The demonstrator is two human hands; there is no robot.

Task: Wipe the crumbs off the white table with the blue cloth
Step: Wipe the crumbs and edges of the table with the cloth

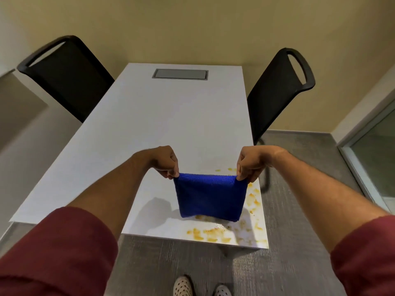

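One blue cloth (210,198) hung between two hands above the near end of the white table (149,116). The left hand (165,162) pinched its upper left corner between thumb and curled fingers, and the right hand (249,163) pinched the upper right corner the same way, so the top edge ran taut from 9 to 3 o'clock while the rest draped down (whether the lower hem touched the tabletop could not be told).

The orange crumbs (210,232) lay scattered over the table's near right corner, at 5 o'clock from the cloth, with a few more at 1 and 3 o'clock of it; they were too many and too smeared to count, and some lay hidden behind the cloth.

Two black chairs stood at the table, one (66,75) at 10 o'clock and one (280,90) at 2 o'clock. One grey cable hatch (180,73) sat in the tabletop at 12 o'clock. Two spotted shoes (183,286) showed at 6 o'clock, both cut off by the frame's edge, as were the two maroon sleeves (55,253). No writing was readable anywhere.
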